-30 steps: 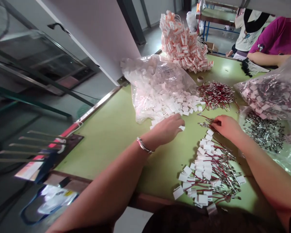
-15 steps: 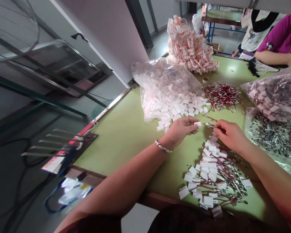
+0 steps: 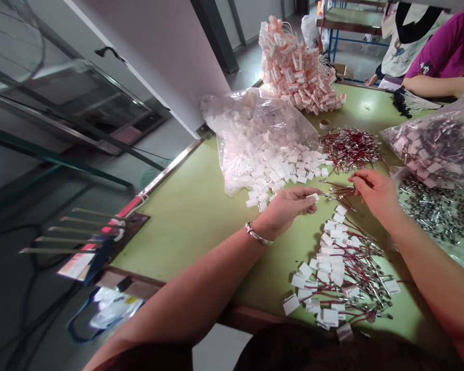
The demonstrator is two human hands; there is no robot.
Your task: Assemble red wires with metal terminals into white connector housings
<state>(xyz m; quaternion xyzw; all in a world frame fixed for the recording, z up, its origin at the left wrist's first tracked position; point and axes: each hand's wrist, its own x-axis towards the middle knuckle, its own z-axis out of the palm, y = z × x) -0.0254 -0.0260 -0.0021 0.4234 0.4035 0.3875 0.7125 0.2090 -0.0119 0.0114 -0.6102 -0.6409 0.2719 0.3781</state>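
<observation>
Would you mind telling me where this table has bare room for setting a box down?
The table is bare left of the left hand, between the tag bag and the near edge. A smaller patch lies behind the red wires. It is crowded around the right hand and the finished pile.

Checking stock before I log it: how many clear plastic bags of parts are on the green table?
3. One bag of white tags spills open left of centre; a second bag lies at the right edge; a third bag sits just below it. Others may be out of frame.
</observation>
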